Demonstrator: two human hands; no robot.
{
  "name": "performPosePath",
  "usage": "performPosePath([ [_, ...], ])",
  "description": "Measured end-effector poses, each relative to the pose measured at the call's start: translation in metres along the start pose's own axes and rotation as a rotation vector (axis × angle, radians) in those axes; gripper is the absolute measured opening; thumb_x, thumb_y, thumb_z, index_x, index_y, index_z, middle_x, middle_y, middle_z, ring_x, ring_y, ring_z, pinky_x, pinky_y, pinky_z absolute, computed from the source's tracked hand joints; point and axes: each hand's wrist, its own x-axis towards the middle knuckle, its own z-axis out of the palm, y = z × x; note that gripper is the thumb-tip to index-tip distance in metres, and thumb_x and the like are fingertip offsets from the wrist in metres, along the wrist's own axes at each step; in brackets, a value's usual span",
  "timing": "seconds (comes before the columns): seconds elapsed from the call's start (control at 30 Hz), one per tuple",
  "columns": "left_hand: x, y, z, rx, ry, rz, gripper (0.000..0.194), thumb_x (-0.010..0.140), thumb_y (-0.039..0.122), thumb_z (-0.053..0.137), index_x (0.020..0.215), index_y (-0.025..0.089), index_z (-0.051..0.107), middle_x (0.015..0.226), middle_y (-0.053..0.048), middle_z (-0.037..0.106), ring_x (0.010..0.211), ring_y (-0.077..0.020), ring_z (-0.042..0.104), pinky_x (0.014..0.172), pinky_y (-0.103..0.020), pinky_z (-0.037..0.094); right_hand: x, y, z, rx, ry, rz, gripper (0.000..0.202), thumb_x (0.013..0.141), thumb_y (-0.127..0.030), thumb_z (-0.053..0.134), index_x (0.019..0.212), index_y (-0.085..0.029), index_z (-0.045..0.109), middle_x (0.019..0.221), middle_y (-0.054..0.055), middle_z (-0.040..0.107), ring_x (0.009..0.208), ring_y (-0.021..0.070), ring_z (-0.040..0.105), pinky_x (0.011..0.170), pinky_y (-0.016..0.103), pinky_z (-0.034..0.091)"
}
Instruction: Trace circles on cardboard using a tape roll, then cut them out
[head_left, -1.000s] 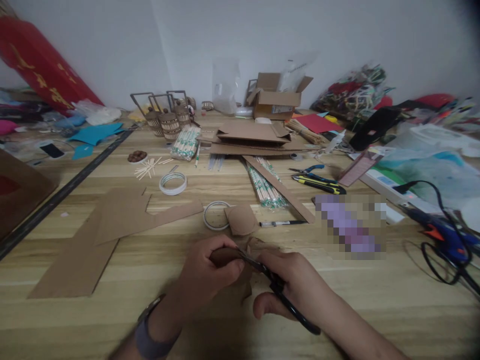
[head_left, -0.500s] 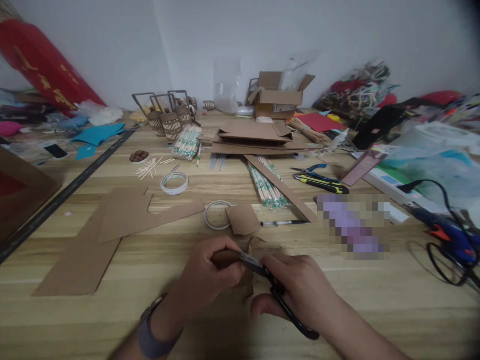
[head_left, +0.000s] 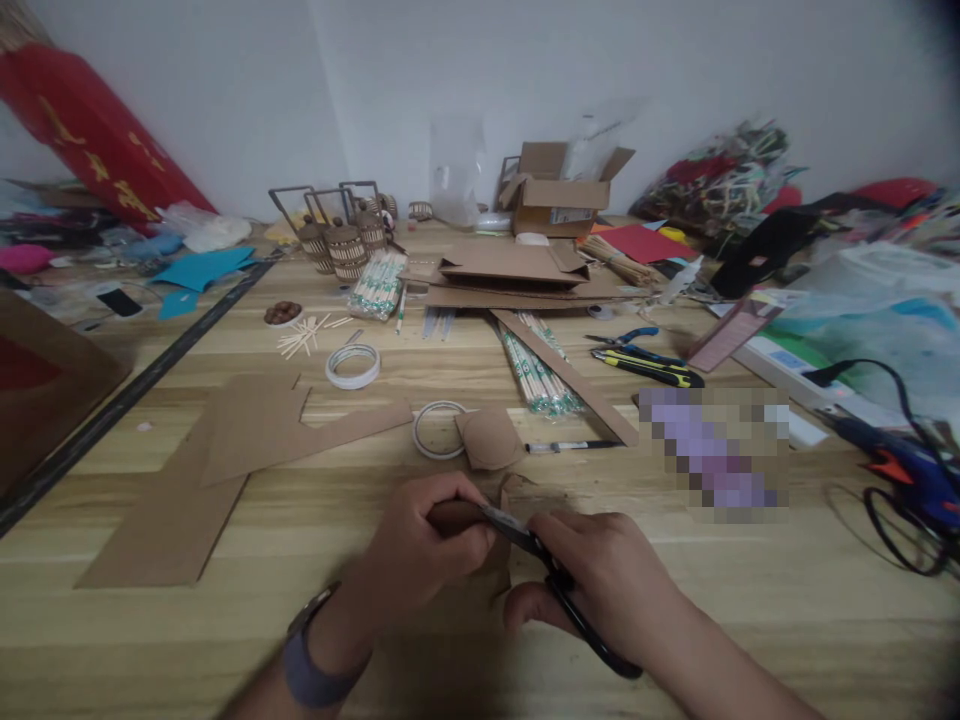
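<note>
On my feed, the scissors (head_left: pixel 556 576) in the right hand (head_left: pixel 604 568) show a broader, paler blade face than before; my view swings slightly left, shifting the table (head_left: pixel 750 590) rightward.

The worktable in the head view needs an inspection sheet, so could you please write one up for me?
Surface: light wood-grain tabletop, with a dark strip along the left.
Job's things: black-handled scissors, blades at a brown cardboard piece.
Clutter: cardboard sheets at left; white tape roll, yellow-and-black cutter, pliers and pen beyond the hands; a purple thing at right is pixelated.
Hands: left hand grips the cardboard piece; right hand holds the scissors.
Cables: black cable by the blue glue gun, far right.
Surroundings: pale wall behind, open cardboard box before it; other people, nothing seen.
</note>
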Motion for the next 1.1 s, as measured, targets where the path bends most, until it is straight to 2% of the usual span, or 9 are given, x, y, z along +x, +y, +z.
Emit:
performPosePath([
  [0.2,0.002,0.001,-0.004,0.004,-0.005,0.035,0.013,0.069,0.033,0.066,0.070,0.021,0.062,0.060,0.004,0.053,0.058,-0.0135,0.045,0.053,-0.024,0.036,-0.001,0.003,0.004,0.155,-0.023,0.074,0.055,0.094,-0.070,0.052,0.069,-0.021,0.055,0.048,-0.002,0.058,0.037,0.0143,0.055,0.039,0.026,0.029],
  [0.3,0.002,0.000,-0.004,-0.003,-0.020,0.054,0.013,0.072,0.032,0.065,0.074,0.021,0.060,0.067,0.003,0.056,0.064,-0.0143,0.049,0.058,-0.025,0.039,0.000,0.004,0.004,0.362,-0.033,0.203,0.039,0.091,-0.054,0.063,0.074,-0.019,0.061,0.052,-0.004,0.057,0.042,0.0116,0.052,0.042,0.021,0.033],
  [0.4,0.002,-0.003,-0.002,-0.038,-0.039,0.036,0.013,0.073,0.030,0.064,0.076,0.022,0.055,0.064,0.006,0.050,0.059,-0.0124,0.043,0.053,-0.023,0.034,0.002,0.002,0.002,0.549,-0.056,0.328,0.018,0.086,-0.030,0.061,0.072,-0.020,0.060,0.054,-0.006,0.053,0.045,0.0098,0.047,0.044,0.018,0.035],
  [0.47,0.001,-0.006,0.001,-0.078,-0.058,0.029,0.014,0.073,0.029,0.065,0.078,0.022,0.055,0.065,0.007,0.050,0.060,-0.0121,0.042,0.053,-0.022,0.034,0.003,0.000,0.001,0.596,-0.057,0.367,0.013,0.081,-0.023,0.057,0.068,-0.020,0.057,0.054,-0.006,0.049,0.045,0.0093,0.044,0.044,0.017,0.034],
  [0.57,0.001,-0.010,0.004,-0.199,-0.061,-0.011,0.018,0.074,0.032,0.072,0.082,0.020,0.061,0.071,0.005,0.059,0.065,-0.0130,0.050,0.058,-0.022,0.040,0.004,-0.003,0.004,0.571,-0.006,0.379,0.008,0.077,-0.020,0.053,0.069,-0.020,0.056,0.054,-0.006,0.047,0.045,0.0088,0.041,0.043,0.017,0.033],
  [0.67,0.002,-0.010,0.007,-0.312,0.001,-0.045,0.023,0.075,0.038,0.076,0.086,0.019,0.069,0.079,0.001,0.069,0.073,-0.0161,0.059,0.066,-0.025,0.047,0.002,-0.003,0.006,0.522,0.042,0.376,0.007,0.076,-0.020,0.052,0.070,-0.020,0.055,0.055,-0.006,0.050,0.045,0.0086,0.043,0.044,0.017,0.035],
  [0.77,0.001,-0.007,0.008,-0.308,0.047,-0.030,0.021,0.077,0.037,0.076,0.088,0.020,0.075,0.085,-0.002,0.076,0.080,-0.0190,0.066,0.073,-0.027,0.051,0.001,-0.001,0.004,0.438,0.014,0.330,0.008,0.078,-0.023,0.056,0.070,-0.020,0.055,0.055,-0.005,0.054,0.046,0.0094,0.047,0.045,0.018,0.035],
  [0.93,-0.002,-0.002,0.004,-0.211,-0.002,0.060,0.014,0.079,0.029,0.073,0.089,0.023,0.079,0.089,-0.001,0.080,0.085,-0.0207,0.071,0.077,-0.028,0.055,0.002,0.006,-0.008,0.240,-0.114,0.261,0.027,0.080,-0.043,0.071,0.074,-0.020,0.059,0.061,-0.002,0.060,0.051,0.0136,0.055,0.048,0.021,0.035],
  [1.1,0.000,-0.008,0.002,-0.143,0.064,0.086,0.013,0.075,0.028,0.073,0.085,0.022,0.079,0.081,0.000,0.078,0.078,-0.0202,0.069,0.070,-0.028,0.055,0.003,0.008,-0.008,0.075,-0.124,0.165,0.041,0.084,-0.059,0.072,0.077,-0.020,0.062,0.063,0.000,0.064,0.053,0.0176,0.060,0.051,0.025,0.034],
])
